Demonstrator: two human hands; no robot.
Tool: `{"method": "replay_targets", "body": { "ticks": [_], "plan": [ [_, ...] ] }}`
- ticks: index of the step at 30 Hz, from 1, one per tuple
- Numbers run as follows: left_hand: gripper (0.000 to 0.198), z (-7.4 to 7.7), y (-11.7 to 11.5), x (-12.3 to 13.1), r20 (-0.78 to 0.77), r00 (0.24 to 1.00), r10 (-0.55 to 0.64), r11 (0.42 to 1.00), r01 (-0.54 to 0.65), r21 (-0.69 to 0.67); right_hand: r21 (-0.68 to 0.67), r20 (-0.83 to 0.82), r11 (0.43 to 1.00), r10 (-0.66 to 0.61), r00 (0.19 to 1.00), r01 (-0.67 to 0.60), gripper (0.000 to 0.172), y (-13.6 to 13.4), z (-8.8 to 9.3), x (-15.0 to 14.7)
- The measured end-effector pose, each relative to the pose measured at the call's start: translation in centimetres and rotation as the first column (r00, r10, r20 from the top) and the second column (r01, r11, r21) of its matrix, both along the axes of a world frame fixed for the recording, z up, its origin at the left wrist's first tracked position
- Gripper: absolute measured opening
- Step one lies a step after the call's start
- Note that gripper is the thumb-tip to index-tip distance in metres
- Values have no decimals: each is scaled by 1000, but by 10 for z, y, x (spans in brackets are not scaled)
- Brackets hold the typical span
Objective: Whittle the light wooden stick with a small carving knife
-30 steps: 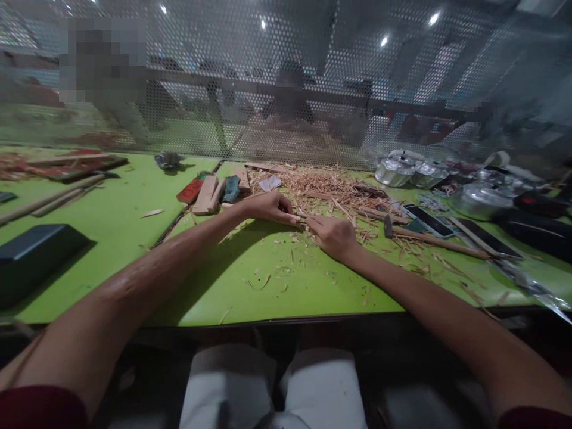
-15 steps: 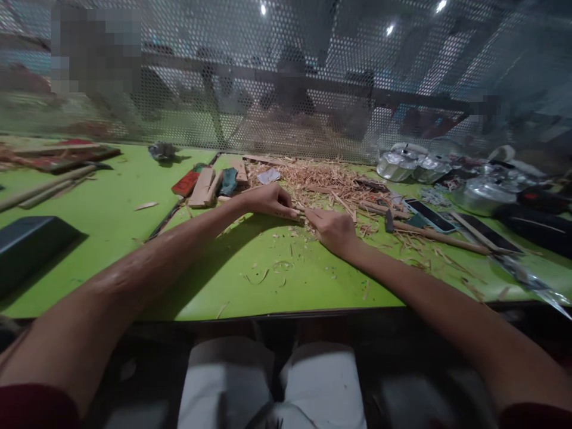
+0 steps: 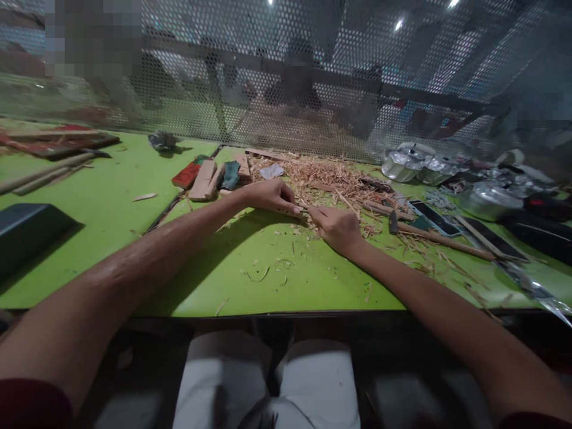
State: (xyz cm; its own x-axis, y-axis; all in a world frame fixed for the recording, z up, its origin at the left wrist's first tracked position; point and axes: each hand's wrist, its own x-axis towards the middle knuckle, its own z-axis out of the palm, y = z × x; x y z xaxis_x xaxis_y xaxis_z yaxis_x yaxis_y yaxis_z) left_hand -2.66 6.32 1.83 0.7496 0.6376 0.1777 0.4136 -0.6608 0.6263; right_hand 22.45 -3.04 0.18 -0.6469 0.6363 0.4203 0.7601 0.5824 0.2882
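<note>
My left hand (image 3: pixel 272 196) is closed near the middle of the green table (image 3: pixel 250 286), thumb and fingers pinched on something small and thin that I cannot make out. Just to its right, my right hand (image 3: pixel 336 227) is curled with its fingertips close to the left thumb; what it grips is hidden by the fingers. Pale wood shavings (image 3: pixel 322 176) are heaped behind both hands, with small chips below them. Wood blocks (image 3: pixel 203 180) and a dark green piece (image 3: pixel 230 174) lie left of my left hand.
To the right lie a hammer (image 3: pixel 442 237), a phone (image 3: pixel 434 217) and shiny metal pots (image 3: pixel 402 164). On the left are a dark box (image 3: pixel 33 235), wooden sticks (image 3: pixel 49 173) and a crumpled grey lump (image 3: pixel 162 141). A perforated screen (image 3: pixel 250 125) stands behind the table.
The view has shifted slightly. Both hands stay together in nearly the same place, with my right hand a little farther right in the picture.
</note>
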Motion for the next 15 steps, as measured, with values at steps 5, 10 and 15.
{"method": "replay_targets", "body": {
  "ticks": [5, 10, 15],
  "plan": [
    [42, 0, 0, 2, -64, 998, 7, 1000, -9, -30, -15, -1, 1000, -21, 1000, 21, 40, 1, 0, -1],
    [45, 3, -3, 3, -93, 995, 47, 998, -50, -28, -31, -15, 999, -11, 1000, 11, 40, 3, -1, -2],
    [46, 2, -2, 4, -86, 995, 49, 998, -51, -21, -48, -11, 999, -12, 1000, 12, 39, 4, -2, -2]
  ]
}}
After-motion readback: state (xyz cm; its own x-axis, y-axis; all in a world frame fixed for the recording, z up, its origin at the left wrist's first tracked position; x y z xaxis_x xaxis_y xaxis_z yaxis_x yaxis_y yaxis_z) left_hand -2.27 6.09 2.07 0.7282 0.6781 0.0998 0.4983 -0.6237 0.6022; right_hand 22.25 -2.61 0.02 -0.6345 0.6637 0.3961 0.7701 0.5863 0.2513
